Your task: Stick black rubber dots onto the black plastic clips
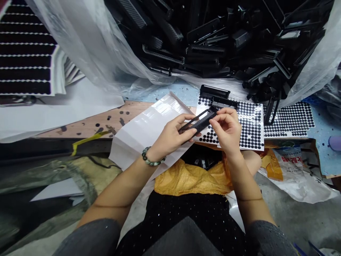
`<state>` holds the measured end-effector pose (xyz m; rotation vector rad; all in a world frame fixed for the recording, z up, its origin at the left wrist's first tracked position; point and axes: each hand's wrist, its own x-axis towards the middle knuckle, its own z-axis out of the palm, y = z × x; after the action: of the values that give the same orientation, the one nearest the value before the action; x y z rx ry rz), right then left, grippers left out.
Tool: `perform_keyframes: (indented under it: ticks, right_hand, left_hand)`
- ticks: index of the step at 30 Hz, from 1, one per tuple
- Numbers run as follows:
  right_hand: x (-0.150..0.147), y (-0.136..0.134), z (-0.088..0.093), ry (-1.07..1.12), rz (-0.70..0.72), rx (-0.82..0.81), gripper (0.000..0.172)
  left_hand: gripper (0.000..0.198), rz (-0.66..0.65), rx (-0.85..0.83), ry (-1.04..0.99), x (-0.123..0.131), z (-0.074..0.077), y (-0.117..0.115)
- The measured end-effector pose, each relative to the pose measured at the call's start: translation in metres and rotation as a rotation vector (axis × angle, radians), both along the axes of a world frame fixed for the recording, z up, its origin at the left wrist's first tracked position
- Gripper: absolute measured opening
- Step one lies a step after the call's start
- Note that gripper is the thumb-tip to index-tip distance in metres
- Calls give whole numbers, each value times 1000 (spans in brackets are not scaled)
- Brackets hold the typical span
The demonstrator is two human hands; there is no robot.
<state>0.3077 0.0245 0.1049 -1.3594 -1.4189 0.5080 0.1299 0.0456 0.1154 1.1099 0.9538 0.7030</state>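
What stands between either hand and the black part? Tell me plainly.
Nothing visible does. The left hand grips the black part at one end, and the right hand pinches the other end; both touch it directly. The part is held over a sheet of black dots.

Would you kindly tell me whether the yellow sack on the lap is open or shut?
Open: the yellow sack gapes at its mouth, and dark parts show inside it.

Grey sleeves [92, 235] ending above both elbows, green beaded bracelet [151, 159] round the left wrist, thin dark band [249, 200] on the right forearm, black pale-dotted cloth [170, 213] over the lap, left hand [170, 137] and right hand [227, 131] bare.
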Motion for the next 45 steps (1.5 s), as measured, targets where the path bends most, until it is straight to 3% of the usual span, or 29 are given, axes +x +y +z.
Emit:
perform_keyframes:
  ticks: [4,7,9,12,14,17,21,25,28,32,34,36,41,45]
  right_hand:
    - [-1,-4,1,-92,-42,6,9]
    - [0,-3,-3,-24,-83,-81,34]
    - [0,-1,-7,104,-19,-164,47]
    - [4,2,-12,272,108,-283,37]
    - [9,1,-13,304,85,-344,35]
    - [21,-3,-16,83,11,-404,31]
    - [25,-8,-26,-413,17,-499,8]
    - [18,-5,-35,-533,-3,-566,8]
    - [16,-2,-32,-426,-20,-557,16]
    - [12,-4,-23,123,-38,-501,11]
    - [4,-6,-17,396,30,-474,15]
    - [-6,-8,-11,528,113,-445,19]
    - [-25,-10,-3,337,98,-296,16]
    - [-30,-9,-3,182,55,-289,9]
  left_hand:
    - [39,13,3,-32,-1,-2,-3]
    - [41,13,-31,-75,0,-4,-4]
    - [41,11,-57,-111,0,-6,-5]
    - [41,-6,-61,-129,0,-8,-7]
    - [42,-11,-52,-113,-2,-8,-8]
    - [43,57,-63,-111,-7,-12,-7]
    - [44,172,-103,-158,-8,-19,-4]
    - [43,208,-149,-195,-3,-22,-5]
    - [41,212,-178,-225,0,-21,-8]
    - [36,216,-168,-263,4,-23,-11]
    - [34,219,-138,-277,7,-26,-13]
    - [33,223,-83,-281,9,-31,-14]
    - [33,237,59,-247,11,-38,-16]
    - [34,251,134,-180,10,-41,-19]
